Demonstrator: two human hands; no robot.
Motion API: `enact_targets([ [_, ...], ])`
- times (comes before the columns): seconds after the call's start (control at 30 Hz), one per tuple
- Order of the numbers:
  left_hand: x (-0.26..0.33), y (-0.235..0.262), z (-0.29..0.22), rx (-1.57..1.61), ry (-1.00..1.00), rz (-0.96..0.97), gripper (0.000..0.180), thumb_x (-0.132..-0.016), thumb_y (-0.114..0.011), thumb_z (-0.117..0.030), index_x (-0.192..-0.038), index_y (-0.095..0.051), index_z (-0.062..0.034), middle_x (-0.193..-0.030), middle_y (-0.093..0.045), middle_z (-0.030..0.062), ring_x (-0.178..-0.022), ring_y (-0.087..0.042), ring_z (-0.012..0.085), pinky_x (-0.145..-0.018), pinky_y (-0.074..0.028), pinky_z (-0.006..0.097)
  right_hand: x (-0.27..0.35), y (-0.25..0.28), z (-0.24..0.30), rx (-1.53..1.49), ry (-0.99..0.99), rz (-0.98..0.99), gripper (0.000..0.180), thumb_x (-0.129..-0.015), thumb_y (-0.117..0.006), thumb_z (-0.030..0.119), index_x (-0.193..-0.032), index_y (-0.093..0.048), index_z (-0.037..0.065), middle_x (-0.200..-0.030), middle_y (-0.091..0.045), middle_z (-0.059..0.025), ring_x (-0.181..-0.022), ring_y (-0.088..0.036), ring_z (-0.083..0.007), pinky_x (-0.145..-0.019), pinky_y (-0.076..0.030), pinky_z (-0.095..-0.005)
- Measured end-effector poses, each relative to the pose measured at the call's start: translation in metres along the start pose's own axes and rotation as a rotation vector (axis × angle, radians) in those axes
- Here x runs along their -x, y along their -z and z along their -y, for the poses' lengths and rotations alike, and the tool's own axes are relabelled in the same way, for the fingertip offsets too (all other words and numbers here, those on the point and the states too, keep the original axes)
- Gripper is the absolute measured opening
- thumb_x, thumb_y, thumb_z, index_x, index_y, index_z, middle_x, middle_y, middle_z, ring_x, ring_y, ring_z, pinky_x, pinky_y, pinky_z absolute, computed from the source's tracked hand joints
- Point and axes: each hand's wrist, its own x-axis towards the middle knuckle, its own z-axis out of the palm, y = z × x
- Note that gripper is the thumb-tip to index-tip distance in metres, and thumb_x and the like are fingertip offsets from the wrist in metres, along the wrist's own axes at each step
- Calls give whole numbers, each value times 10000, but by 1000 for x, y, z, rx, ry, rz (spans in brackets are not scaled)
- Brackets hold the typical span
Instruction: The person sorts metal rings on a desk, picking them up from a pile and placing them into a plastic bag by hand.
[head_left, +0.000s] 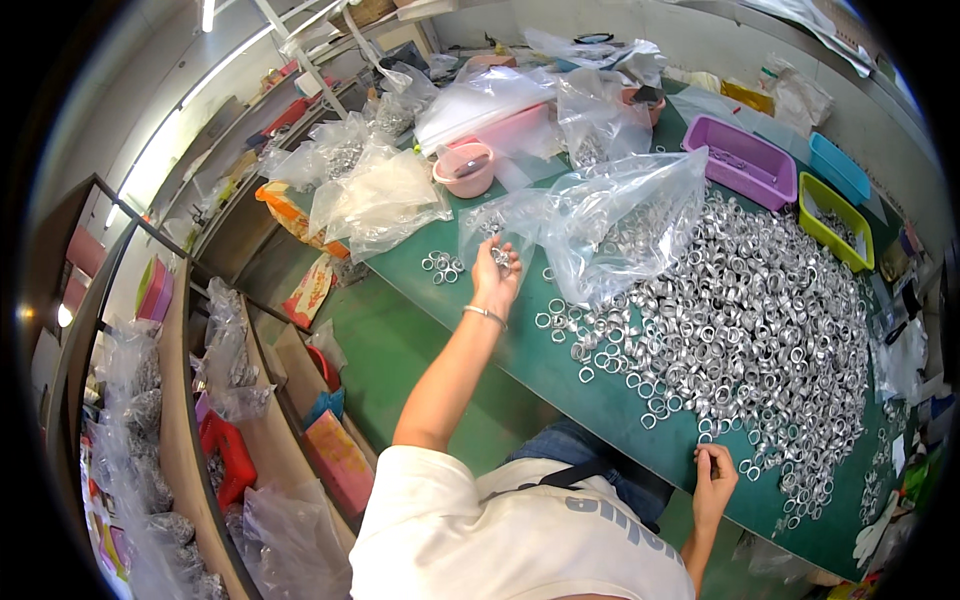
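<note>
A big heap of silver metal rings (770, 330) spreads over the green table (470, 310). Several loose rings (586, 375) lie along its left fringe. My left hand (494, 280) is raised palm-up over the table's near edge, its fingers curled around a few rings (499, 257). Just left of it sits a small cluster of rings (441, 266). Down at the heap's near edge, my right hand (714, 482) has thumb and fingers pinched together at a single ring (706, 436). Beyond my left hand lies a clear plastic bag (620, 225), partly over the heap.
At the back right stand a purple basket (740, 165), a blue basket (840, 168) and a lime-green basket (835, 232). A pink bowl (465, 170) and more plastic bags (385, 205) crowd the far side. Shelving with bagged parts (145, 430) stands on the left.
</note>
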Motion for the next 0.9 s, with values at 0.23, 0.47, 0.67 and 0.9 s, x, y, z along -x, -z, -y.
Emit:
enact_targets([
  [0.23, -80, -14, -26, 66, -84, 114, 195, -827, -502, -178, -974, -522, -51, -971, -580, 122, -864, -561, 274, -781, -470, 446, -3, -8, -1, -44, -13, 32, 78, -872, -556, -4, -879, -624, -43, -835, -574, -45, -714, -509, -85, -613, -386, -204],
  [0.47, -98, -19, -39, -256, -33, 154, 270, -842, -428, -100, -1067, -520, 19, -1052, -581, 148, -989, -585, 341, -848, -470, 507, -4, -14, -5, -35, -22, 60, 84, -873, -558, 4, -867, -628, -42, -803, -577, -42, -686, -503, -78, -596, -379, -208],
  [0.67, -38, -14, -44, -1165, -316, 216, 332, -910, -416, -51, -1190, -534, 83, -1094, -599, 184, -785, -698, 265, -528, -557, 290, -8, -19, -9, -25, -63, 57, 83, -869, -567, 6, -868, -634, -42, -795, -582, -47, -687, -520, -83, -607, -393, -204],
  [0.9, -12, -22, -68, -1239, -1024, 57, 209, -847, -505, -19, -969, -658, 55, -768, -669, 186, -691, -686, 261, -597, -532, 357, -17, -29, -6, -69, -79, 56, 71, -865, -570, -9, -870, -633, -41, -790, -588, -51, -686, -531, -85, -612, -406, -205],
])
